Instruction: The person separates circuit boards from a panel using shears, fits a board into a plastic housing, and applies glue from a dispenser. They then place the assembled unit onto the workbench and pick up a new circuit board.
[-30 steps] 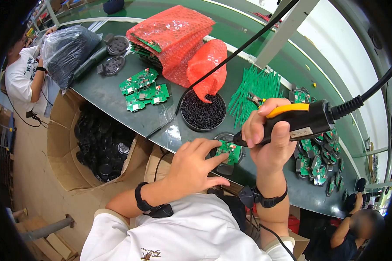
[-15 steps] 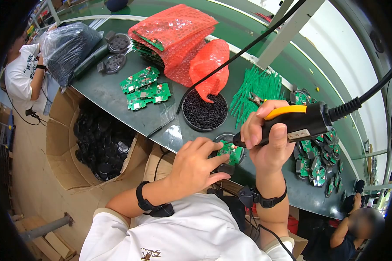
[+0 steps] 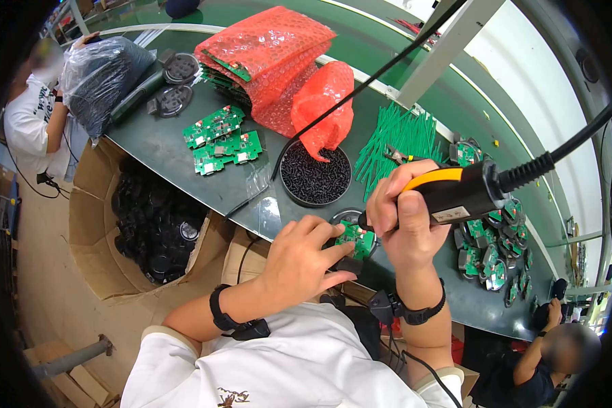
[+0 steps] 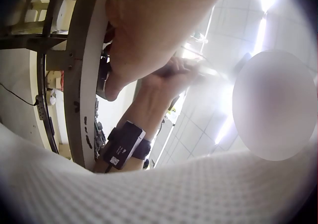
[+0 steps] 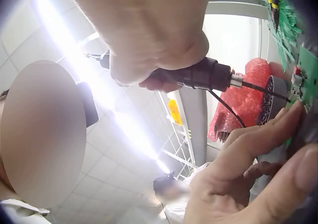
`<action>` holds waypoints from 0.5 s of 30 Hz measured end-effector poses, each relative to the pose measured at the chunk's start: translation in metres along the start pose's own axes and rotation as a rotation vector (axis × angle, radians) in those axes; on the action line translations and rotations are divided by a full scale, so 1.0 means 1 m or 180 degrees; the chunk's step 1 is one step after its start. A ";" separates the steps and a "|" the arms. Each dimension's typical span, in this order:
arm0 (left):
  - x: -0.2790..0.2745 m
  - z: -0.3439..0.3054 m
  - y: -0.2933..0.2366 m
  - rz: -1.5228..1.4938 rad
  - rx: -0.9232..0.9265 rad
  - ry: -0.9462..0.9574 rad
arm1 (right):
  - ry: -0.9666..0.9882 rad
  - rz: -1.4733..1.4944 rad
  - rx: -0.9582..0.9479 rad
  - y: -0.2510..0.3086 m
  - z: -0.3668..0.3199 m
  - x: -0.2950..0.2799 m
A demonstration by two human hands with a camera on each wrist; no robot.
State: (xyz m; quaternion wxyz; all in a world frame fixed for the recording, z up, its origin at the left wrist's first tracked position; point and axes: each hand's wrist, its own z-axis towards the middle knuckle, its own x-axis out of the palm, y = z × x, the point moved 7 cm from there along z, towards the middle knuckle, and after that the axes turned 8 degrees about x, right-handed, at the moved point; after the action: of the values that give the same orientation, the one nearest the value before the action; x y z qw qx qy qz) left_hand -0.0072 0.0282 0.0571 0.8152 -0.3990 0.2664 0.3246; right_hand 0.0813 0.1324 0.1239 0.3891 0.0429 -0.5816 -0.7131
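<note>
A green circuit board lies on a round dark housing near the table's front edge. My left hand holds this assembly, forefinger on the board and thumb beside the housing's black part. Gripped in my right hand is a black and yellow electric screwdriver, tilted down to the left. In the right wrist view, the screwdriver has its thin bit reaching the board beside my left fingertips. My right hand shows blurred in the left wrist view; no board is visible there.
Behind are a dish of black screws, green strips with pliers, and red bubble wrap. Board assemblies pile up at right; loose boards lie left. A carton of black parts stands below. Other people are at both sides.
The screwdriver and my right hand have shifted slightly left and down in the head view. My left hand keeps its hold on the assembly.
</note>
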 end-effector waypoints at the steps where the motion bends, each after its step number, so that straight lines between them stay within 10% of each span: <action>1: 0.000 0.000 0.000 -0.0012 -0.0009 0.0005 | 0.0008 -0.0150 -0.0001 0.000 0.000 0.000; 15: -0.010 0.000 0.003 -0.0169 0.0010 -0.0110 | -0.0126 -0.0198 -0.0186 0.022 0.027 0.003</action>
State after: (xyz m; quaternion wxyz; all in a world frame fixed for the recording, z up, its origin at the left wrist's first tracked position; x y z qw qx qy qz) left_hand -0.0158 0.0266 0.0620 0.8286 -0.3990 0.2421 0.3092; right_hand 0.0763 0.1520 0.1528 0.3563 0.0354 -0.5665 -0.7422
